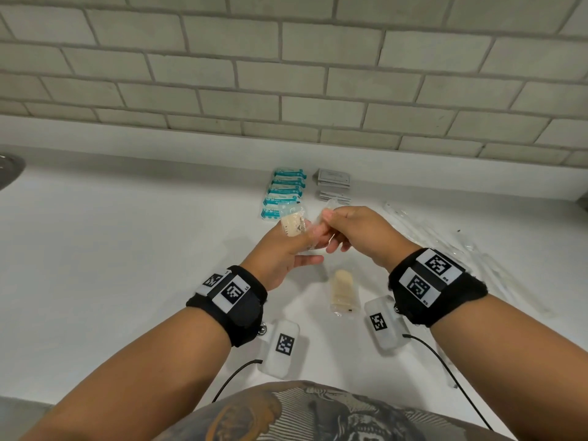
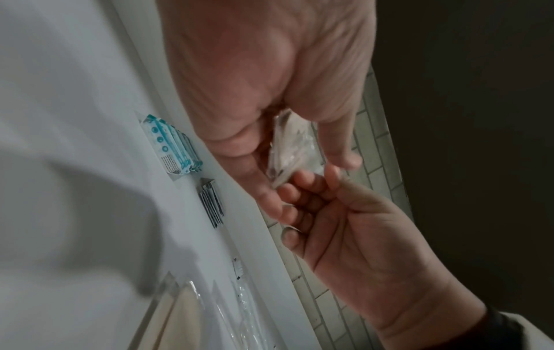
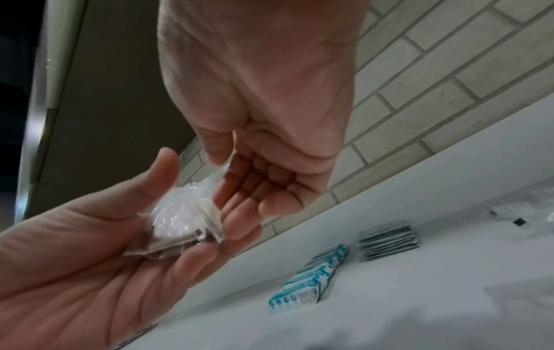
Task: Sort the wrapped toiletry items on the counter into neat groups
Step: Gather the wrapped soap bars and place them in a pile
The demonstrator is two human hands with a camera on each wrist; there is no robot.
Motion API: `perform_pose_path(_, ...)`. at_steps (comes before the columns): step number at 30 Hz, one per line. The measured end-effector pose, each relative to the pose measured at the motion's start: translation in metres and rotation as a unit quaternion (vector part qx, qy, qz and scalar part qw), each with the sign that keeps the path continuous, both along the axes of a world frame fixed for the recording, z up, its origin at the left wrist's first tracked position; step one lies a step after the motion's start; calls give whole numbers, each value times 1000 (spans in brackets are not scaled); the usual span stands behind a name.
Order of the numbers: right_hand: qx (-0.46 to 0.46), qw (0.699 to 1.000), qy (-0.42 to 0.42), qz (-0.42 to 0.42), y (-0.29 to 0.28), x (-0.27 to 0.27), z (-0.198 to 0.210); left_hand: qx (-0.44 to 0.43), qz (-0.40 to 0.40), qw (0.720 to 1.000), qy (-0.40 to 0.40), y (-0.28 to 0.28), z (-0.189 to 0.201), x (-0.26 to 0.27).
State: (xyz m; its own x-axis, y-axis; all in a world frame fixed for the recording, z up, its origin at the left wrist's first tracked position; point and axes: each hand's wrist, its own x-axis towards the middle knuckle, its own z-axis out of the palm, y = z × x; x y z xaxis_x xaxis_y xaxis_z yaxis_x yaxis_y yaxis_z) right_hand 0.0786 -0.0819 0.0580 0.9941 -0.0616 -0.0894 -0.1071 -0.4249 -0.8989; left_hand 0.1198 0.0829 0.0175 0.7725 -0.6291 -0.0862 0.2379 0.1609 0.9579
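- A person stands at a white counter [image 1: 143,237] backed by pale brick tile, both hands raised above it and meeting near the middle
- The left hand [image 1: 286,249] is turned palm up, fingers loosely curled to cradle a small stack of clear-wrapped beige items [image 1: 294,227]; the cupped palm seems meant to keep the slippery packets squared together
- The right hand [image 1: 353,230] reaches in from the right, thumb and fingertips pinching the clear edge of a wrapper [image 3: 220,170] at the top of that stack, its other fingers half curled; it looks as if one packet is being added to or straightened on the pile
- One more clear-wrapped beige item [image 1: 342,291] lies flat on the counter just below the hands, not yet gathered
- At the back, near the wall, a row of teal and white packets [image 1: 284,194] lies overlapped, and just beside it sits a stack of grey sachets [image 1: 334,184]; these two groups look already sorted
- To the right, well apart from those, several clear plastic wrapped items [image 1: 445,237] lie loosely spread; what they hold is too faint to tell
- Black bands with printed markers wrap both wrists
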Motion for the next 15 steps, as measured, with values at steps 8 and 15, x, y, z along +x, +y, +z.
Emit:
perform_pose_path(8,-34,996,-2,-81,-5,4,-2,-77,54,990,101,2,-2,2)
perform_pose_path(15,12,999,42,-30,-1,1,0,-120,43,986,111,-1,-1,0)
